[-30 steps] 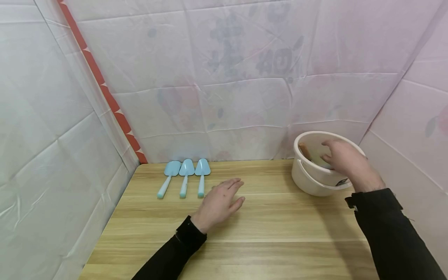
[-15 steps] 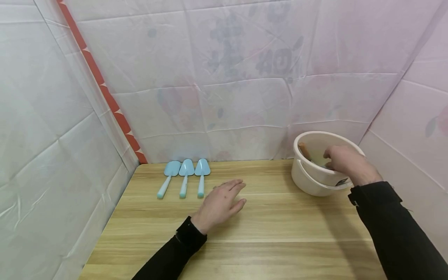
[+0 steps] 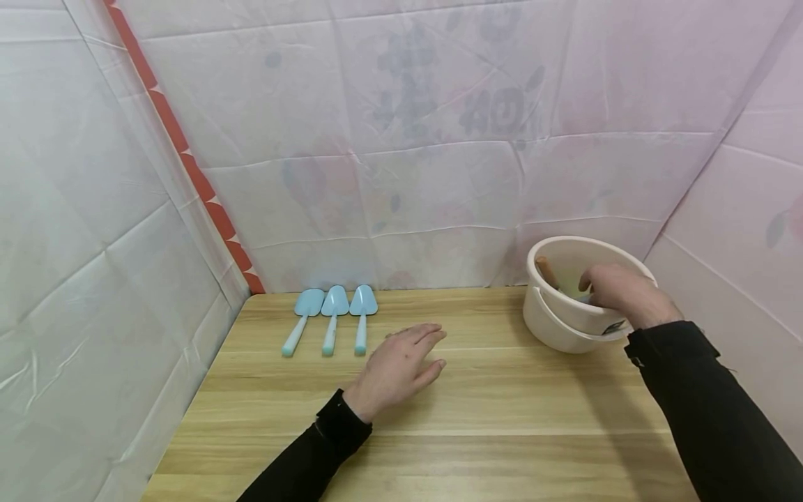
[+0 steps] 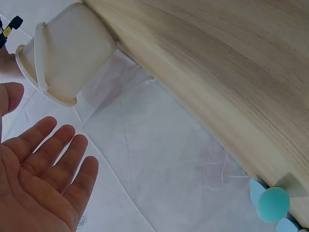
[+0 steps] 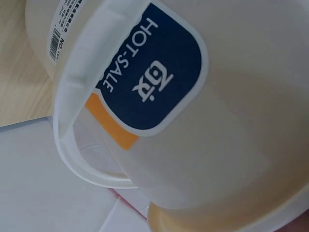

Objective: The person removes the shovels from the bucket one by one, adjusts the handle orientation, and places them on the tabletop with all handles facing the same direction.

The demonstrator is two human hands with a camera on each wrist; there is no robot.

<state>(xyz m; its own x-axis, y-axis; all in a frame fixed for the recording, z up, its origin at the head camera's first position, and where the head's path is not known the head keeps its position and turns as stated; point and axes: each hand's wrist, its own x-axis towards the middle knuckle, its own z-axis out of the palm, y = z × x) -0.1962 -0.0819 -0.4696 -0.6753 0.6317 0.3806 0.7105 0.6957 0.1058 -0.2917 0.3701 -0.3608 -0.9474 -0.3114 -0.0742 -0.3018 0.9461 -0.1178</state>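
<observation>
My right hand (image 3: pixel 627 293) reaches over the rim into a cream plastic bucket (image 3: pixel 564 335). Its fingers bend down inside, beside a small pale-blue patch (image 3: pixel 585 298); the bucket wall hides the fingertips, so any hold is unclear. A brown, wood-like piece (image 3: pixel 546 270) leans against the inner left wall. Fingers spread and relaxed, my left hand (image 3: pixel 396 367) hovers at mid-table and holds nothing; its palm shows in the left wrist view. Just left of it lie three light-blue toy shovels (image 3: pixel 335 301) in a row, blades towards the back wall. The right wrist view shows only the bucket's outside and label (image 5: pixel 154 72).
The wood-grain table (image 3: pixel 477 418) meets a pale plastic sheet (image 3: pixel 401 181) hanging behind it. More sheeting closes in the left and right sides. The bucket's handle (image 3: pixel 567 324) hangs down its front.
My right hand has gone lower into the bucket, and its fingers have drawn closer together. The left hand has drifted slightly right. The shovels and bucket stay where they were.
</observation>
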